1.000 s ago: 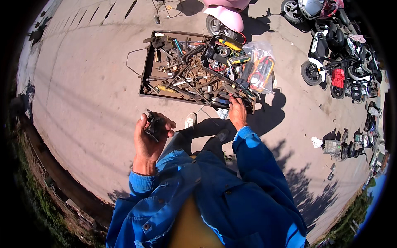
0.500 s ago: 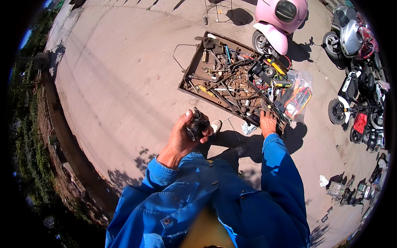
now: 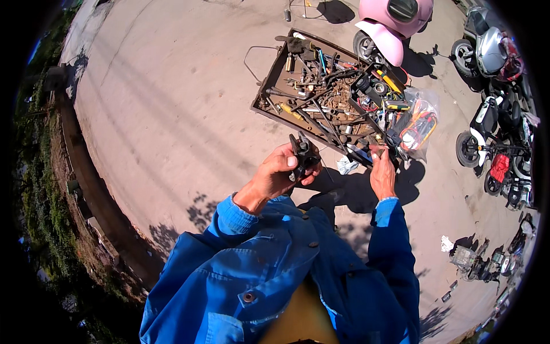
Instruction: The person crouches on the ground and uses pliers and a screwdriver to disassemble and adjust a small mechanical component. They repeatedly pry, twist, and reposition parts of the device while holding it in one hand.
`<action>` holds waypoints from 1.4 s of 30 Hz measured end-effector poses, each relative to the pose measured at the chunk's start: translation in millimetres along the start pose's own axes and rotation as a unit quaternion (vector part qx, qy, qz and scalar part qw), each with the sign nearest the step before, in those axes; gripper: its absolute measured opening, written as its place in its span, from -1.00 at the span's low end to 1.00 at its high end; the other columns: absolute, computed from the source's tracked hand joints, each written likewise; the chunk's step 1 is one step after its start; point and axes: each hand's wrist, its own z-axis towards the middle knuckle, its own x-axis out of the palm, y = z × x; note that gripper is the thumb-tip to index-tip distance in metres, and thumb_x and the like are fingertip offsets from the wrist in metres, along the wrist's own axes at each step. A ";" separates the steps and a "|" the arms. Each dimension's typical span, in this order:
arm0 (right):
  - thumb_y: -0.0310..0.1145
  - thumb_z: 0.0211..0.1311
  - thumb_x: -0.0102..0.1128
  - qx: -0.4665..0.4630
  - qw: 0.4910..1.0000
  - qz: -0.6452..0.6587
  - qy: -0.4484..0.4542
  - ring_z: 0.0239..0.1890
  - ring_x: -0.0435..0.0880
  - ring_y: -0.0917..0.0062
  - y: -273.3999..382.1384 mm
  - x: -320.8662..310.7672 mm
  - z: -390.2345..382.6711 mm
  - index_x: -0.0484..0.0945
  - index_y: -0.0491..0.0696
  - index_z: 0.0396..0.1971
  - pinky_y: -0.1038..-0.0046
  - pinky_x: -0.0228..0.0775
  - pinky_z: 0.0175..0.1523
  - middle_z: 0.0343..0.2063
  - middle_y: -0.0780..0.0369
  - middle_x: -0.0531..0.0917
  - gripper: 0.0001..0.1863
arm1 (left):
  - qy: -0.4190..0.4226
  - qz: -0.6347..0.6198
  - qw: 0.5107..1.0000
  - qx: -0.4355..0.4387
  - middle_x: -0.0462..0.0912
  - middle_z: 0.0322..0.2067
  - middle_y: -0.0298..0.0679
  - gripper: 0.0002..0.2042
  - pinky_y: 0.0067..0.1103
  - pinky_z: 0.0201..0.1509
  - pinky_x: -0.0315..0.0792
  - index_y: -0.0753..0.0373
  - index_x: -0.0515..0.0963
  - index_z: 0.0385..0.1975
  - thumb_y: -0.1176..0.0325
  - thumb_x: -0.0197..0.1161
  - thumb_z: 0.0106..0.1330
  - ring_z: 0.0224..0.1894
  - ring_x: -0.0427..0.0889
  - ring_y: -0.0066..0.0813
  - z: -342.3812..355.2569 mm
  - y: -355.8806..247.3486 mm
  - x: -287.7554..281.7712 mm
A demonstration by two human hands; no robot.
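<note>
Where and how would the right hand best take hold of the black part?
The black part is probably best pinched at its far end, coming from the tray side. The left hand's thumb and fingers flank its nearer portion, while the far end juts out uncovered. Finer details are too dark to tell.

Place: outdoor yard, like a repair workshop
Ground: pavement under strong sunlight
Tray: full of hand tools
Vehicles: pink scooter, several parked two-wheelers
Edge: green plants
</note>
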 end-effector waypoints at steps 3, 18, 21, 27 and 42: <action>-0.30 0.65 -0.11 0.079 0.959 0.273 0.015 -0.21 0.74 0.49 48.4 -32.3 -12.5 0.36 -0.05 0.02 0.49 0.62 -0.27 -0.22 0.16 0.67 -0.83 | 0.024 0.030 0.999 -0.004 0.55 -0.28 -0.09 -0.46 -0.50 -0.25 0.43 0.37 0.46 0.06 0.11 0.35 0.20 -0.23 0.53 -0.33 2.0 2.5 3.6; -0.41 0.31 0.38 0.043 0.870 0.459 0.175 -0.15 0.67 0.43 163.4 -104.7 -121.2 -0.09 -0.01 0.59 0.33 0.57 -0.01 -0.12 0.06 0.66 0.00 | 0.008 0.099 0.995 -0.021 0.48 -0.27 -0.25 -0.38 -0.53 -0.22 0.40 0.33 0.42 0.06 0.27 0.59 0.05 -0.16 0.48 -0.40 -1.6 20.2 25.0; -0.45 0.33 0.32 0.193 0.801 0.494 0.278 -0.19 0.70 0.42 144.4 -102.5 -129.7 0.09 -0.17 0.50 0.38 0.56 -0.04 -0.12 0.03 0.70 -0.19 | 0.004 0.108 0.994 -0.014 0.50 -0.27 -0.27 -0.36 -0.54 -0.21 0.42 0.33 0.42 0.07 0.27 0.61 0.03 -0.15 0.51 -0.40 -3.2 23.8 28.7; -0.44 0.37 0.29 0.146 0.828 0.516 0.163 -0.17 0.60 0.51 145.6 -103.4 -142.0 0.33 -0.18 0.36 0.46 0.48 -0.04 -0.16 0.21 0.59 -0.40 | 0.013 0.239 0.971 -0.009 0.54 -0.25 -0.32 -0.37 -0.55 -0.09 0.43 0.31 0.48 0.03 0.19 0.65 0.02 -0.17 0.53 -0.51 -6.0 21.3 27.4; -0.61 0.09 0.28 -0.217 0.926 -0.309 -0.024 -0.11 0.66 0.33 196.5 -103.6 -136.4 0.54 -0.07 0.25 0.32 0.56 -0.11 -0.12 0.22 0.63 -0.38 | 0.007 0.464 0.877 0.122 0.57 -0.16 -0.27 -0.39 -0.53 -0.06 0.44 0.30 0.53 -0.03 0.31 0.66 -0.13 -0.14 0.53 -0.49 -13.0 14.8 40.7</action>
